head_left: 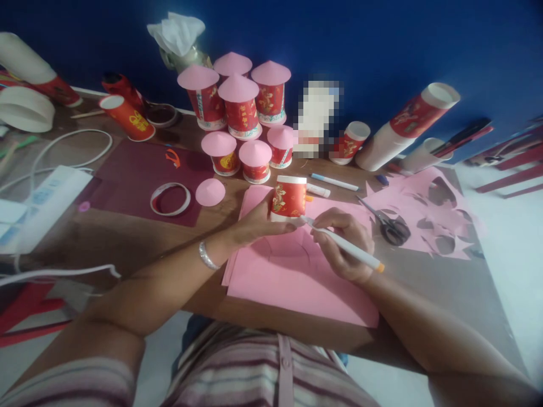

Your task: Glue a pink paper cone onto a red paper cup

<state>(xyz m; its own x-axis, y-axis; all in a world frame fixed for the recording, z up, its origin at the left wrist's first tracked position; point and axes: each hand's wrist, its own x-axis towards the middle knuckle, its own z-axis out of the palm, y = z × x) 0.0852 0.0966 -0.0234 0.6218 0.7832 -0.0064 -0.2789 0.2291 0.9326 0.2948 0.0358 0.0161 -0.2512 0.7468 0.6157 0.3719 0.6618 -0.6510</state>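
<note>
My left hand is closed around a short tube with a white rim at top and bottom and a red, gold-patterned wrap. It holds the tube upright over pink paper sheets. In my right hand is a white marker pen with an orange end. The pen's tip meets the tube's lower white band, or is very close to it. Curved lines show on the top pink sheet just below the tube.
Behind stand several red tubes with pink cone tops. A pink cone and a white ring lie leftward. Black scissors rest by cut pink scraps. A blue pen and long tubes are farther back; a power strip is left.
</note>
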